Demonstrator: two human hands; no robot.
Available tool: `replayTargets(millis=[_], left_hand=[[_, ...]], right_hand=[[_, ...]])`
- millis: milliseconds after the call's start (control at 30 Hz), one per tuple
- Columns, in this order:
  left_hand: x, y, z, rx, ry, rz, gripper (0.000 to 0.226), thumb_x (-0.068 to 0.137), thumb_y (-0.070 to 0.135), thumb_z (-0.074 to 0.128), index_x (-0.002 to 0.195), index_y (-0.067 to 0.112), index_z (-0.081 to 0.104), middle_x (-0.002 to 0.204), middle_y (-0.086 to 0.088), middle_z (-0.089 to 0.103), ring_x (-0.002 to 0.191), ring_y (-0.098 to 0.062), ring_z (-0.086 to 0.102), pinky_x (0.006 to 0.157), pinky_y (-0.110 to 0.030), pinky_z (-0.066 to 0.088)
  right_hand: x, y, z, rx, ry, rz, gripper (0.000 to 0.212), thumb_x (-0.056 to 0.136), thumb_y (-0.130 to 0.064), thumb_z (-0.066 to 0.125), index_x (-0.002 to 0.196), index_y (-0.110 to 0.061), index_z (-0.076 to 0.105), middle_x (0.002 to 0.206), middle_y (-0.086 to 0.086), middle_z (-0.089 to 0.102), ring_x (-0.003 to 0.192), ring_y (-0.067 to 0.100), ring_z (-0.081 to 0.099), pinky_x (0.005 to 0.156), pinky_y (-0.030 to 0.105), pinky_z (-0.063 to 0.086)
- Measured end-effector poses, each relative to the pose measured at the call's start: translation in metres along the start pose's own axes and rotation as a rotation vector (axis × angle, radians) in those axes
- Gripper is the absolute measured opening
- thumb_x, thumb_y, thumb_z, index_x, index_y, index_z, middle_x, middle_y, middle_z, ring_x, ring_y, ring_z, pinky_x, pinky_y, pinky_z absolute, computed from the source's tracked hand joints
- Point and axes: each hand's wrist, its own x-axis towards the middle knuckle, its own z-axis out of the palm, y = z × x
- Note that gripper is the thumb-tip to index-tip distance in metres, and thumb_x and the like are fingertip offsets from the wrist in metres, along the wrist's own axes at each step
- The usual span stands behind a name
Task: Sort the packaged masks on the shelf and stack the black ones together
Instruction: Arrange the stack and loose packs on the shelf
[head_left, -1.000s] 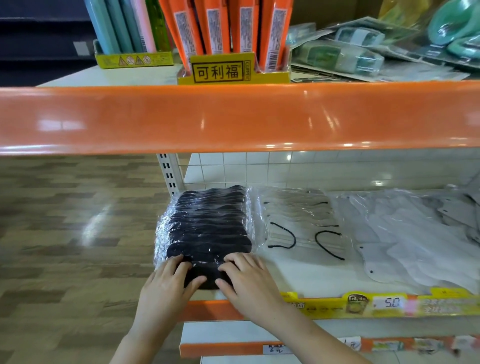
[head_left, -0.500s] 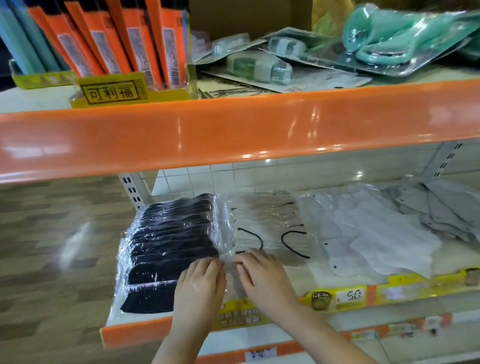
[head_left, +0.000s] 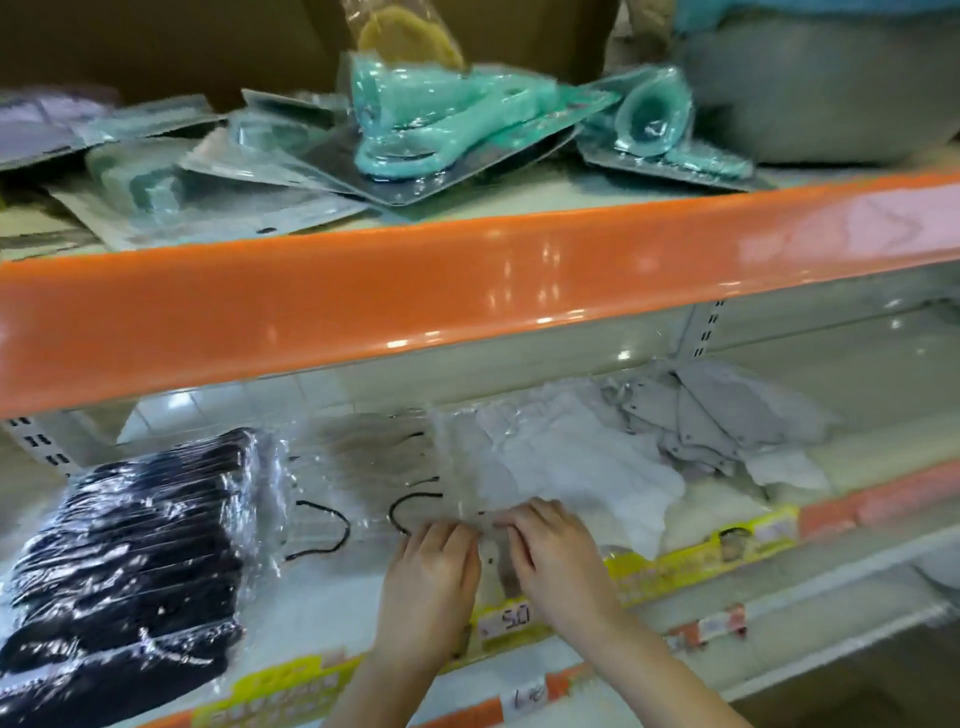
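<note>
Head view: our left hand (head_left: 428, 587) and right hand (head_left: 558, 561) lie side by side near the front edge of the lower shelf (head_left: 322, 613), fingers curled onto the crinkled film of the white masks (head_left: 571, 467); whether they pinch it or only press we cannot tell. The black masks (head_left: 130, 561) sit stacked at the shelf's left end, well apart from both hands. We judge each pack light, floppy and slick in its wrap, best taken by a seam or flat under the palm. Compared with half a second ago, our hands have slid right, off the black-strapped clear packs (head_left: 358, 493) toward the white heap.
</note>
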Motion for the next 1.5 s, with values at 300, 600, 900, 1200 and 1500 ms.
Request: replayTargets(millis=[300, 600, 900, 1200, 1500], left_hand=[[0.039, 0.09, 0.05, -0.01, -0.074, 0.071, 0.027, 0.077, 0.025, 0.042, 0.078, 0.023, 0.068, 0.079, 0.006, 0.067, 0.072, -0.019, 0.065, 0.055, -0.029, 0.052], [0.074, 0.153, 0.09, -0.02, -0.105, 0.118, 0.026, 0.073, 0.022, 0.042, 0.077, 0.022, 0.068, 0.079, 0.005, 0.066, 0.075, -0.019, 0.063, 0.059, -0.027, 0.051], [0.101, 0.187, 0.131, 0.104, -0.195, 0.039, 0.032, 0.069, 0.022, 0.039, 0.08, 0.021, 0.069, 0.085, 0.004, 0.065, 0.081, -0.02, 0.06, 0.061, -0.032, 0.051], [0.12, 0.193, 0.14, 0.302, -0.322, -0.071, 0.014, 0.09, 0.025, 0.05, 0.091, 0.016, 0.06, 0.089, -0.001, 0.057, 0.087, -0.025, 0.055, 0.069, -0.034, 0.039], [0.126, 0.184, 0.141, 0.296, -0.307, -0.215, 0.031, 0.097, 0.025, 0.03, 0.126, 0.022, 0.041, 0.108, 0.004, 0.061, 0.107, -0.021, 0.048, 0.087, -0.033, 0.033]], right_hand=[[-0.015, 0.094, -0.045, -0.001, -0.01, 0.098, 0.023, 0.084, -0.027, 0.044, 0.094, -0.027, 0.065, 0.088, -0.01, 0.061, 0.082, 0.015, 0.059, 0.066, 0.033, 0.049], [-0.016, 0.176, -0.075, -0.008, 0.033, 0.152, 0.028, 0.081, -0.025, 0.042, 0.09, -0.021, 0.068, 0.087, -0.003, 0.064, 0.082, 0.022, 0.062, 0.067, 0.036, 0.053], [0.008, 0.248, -0.08, -0.094, 0.009, 0.234, 0.036, 0.071, -0.03, 0.061, 0.1, -0.009, 0.065, 0.104, 0.01, 0.058, 0.099, 0.03, 0.053, 0.073, 0.041, 0.054], [0.041, 0.269, -0.075, -0.162, -0.325, 0.335, 0.089, 0.081, -0.069, 0.045, 0.15, -0.021, 0.016, 0.158, -0.002, 0.012, 0.144, 0.017, 0.011, 0.115, 0.034, 0.009], [0.04, 0.273, -0.06, -0.225, -0.021, 0.259, 0.047, 0.057, -0.038, 0.087, 0.091, -0.013, 0.067, 0.095, 0.002, 0.068, 0.088, 0.025, 0.066, 0.072, 0.038, 0.05]])
